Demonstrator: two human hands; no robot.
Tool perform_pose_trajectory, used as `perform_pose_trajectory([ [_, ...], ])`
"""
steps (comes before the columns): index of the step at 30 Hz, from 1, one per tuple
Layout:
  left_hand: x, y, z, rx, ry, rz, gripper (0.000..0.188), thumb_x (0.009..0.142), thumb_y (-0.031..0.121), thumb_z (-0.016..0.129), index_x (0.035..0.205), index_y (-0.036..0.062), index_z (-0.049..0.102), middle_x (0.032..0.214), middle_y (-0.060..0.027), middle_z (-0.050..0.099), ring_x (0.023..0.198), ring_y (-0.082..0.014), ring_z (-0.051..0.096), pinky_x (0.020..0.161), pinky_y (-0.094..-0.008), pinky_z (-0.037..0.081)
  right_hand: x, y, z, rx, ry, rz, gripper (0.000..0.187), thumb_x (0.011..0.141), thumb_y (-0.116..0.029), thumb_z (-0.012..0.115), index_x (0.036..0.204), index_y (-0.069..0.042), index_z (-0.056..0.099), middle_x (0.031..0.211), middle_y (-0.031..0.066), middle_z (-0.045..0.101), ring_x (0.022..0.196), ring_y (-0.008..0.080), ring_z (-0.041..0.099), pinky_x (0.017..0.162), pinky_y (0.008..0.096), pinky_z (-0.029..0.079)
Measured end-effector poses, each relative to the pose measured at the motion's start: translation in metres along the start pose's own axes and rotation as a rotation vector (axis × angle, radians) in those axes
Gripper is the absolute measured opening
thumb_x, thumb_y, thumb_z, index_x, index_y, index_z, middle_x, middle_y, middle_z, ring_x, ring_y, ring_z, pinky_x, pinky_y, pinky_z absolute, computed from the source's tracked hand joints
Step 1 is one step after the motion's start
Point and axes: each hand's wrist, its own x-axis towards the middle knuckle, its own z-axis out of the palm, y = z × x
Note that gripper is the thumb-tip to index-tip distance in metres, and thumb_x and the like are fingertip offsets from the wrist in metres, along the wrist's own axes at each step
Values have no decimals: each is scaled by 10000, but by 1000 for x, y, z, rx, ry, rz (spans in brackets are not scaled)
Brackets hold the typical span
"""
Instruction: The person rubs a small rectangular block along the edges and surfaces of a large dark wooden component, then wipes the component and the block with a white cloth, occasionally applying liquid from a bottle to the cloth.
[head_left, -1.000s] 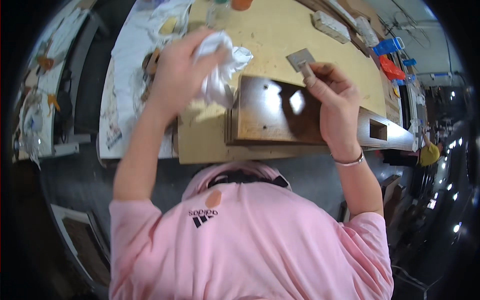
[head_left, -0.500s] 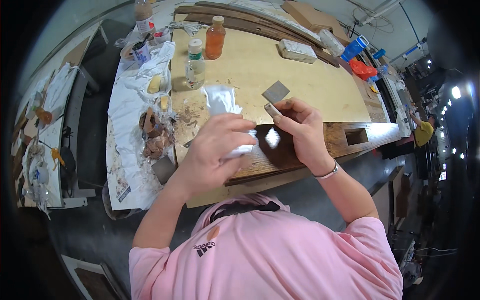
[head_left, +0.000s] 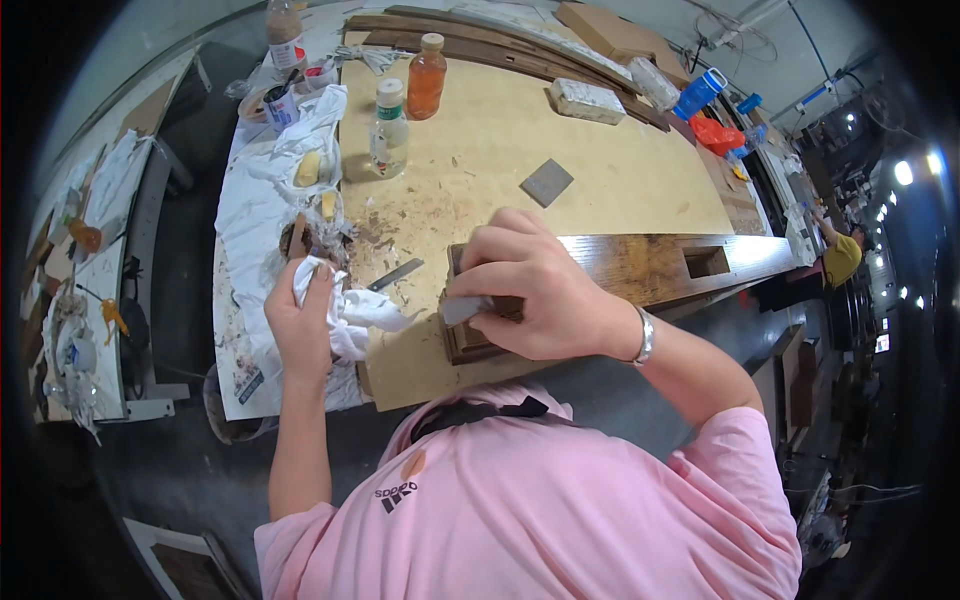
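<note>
My left hand (head_left: 298,325) is closed on a crumpled white rag (head_left: 350,312) at the left edge of the tan workbench (head_left: 480,150), beside a stained cloth. My right hand (head_left: 535,290) presses a small grey sanding pad (head_left: 460,310) against the near end of a long dark wooden plank (head_left: 640,265), which has a rectangular cut-out (head_left: 706,262). A thin metal blade (head_left: 395,275) lies on the bench between my two hands.
A grey square of sandpaper (head_left: 547,182) lies mid-bench. An orange bottle (head_left: 425,76), a clear green-capped bottle (head_left: 388,130) and a white block (head_left: 587,100) stand farther back. White cloth (head_left: 265,190) with jars and sponges covers the left side. A person in yellow (head_left: 842,258) works at far right.
My left hand carried the rag off the plank to the bench's left edge. My right hand came down onto the plank's near end with the grey pad. The view shifted.
</note>
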Motion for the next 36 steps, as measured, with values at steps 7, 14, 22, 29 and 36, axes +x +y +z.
perform_pose_trajectory([
  [7,-12,15,-14,-46,-16,-32,138,949,122,644,937,-16,643,805,22,601,718,-41,488,638,-220,400,29,36,0,-256,143,65,206,652,-10,689,842,-81,725,827,73,604,834,276,559,770,361,451],
  [14,-5,30,-7,33,-101,51,141,942,129,647,999,1,645,863,2,608,766,-56,508,678,-238,428,15,42,4,-284,324,166,166,695,-24,704,850,-78,730,818,93,610,821,260,579,768,353,469],
  [22,2,50,82,315,-795,818,274,835,117,718,1095,64,651,1078,-91,667,1067,-197,611,902,-346,484,-46,41,-8,610,768,770,157,788,-41,708,911,56,690,820,33,662,752,77,591,676,219,460],
  [29,30,54,76,150,-521,174,168,900,120,676,1048,41,674,851,-24,670,769,-110,606,720,-262,493,-47,51,-6,497,711,737,175,804,-14,684,958,68,668,795,25,653,722,56,588,661,200,451],
  [36,37,24,47,301,-181,342,142,868,38,682,1005,4,665,883,-58,671,791,-141,620,728,-283,490,-25,30,7,-258,645,454,132,759,-85,737,747,14,650,711,104,604,610,213,612,585,330,483],
])
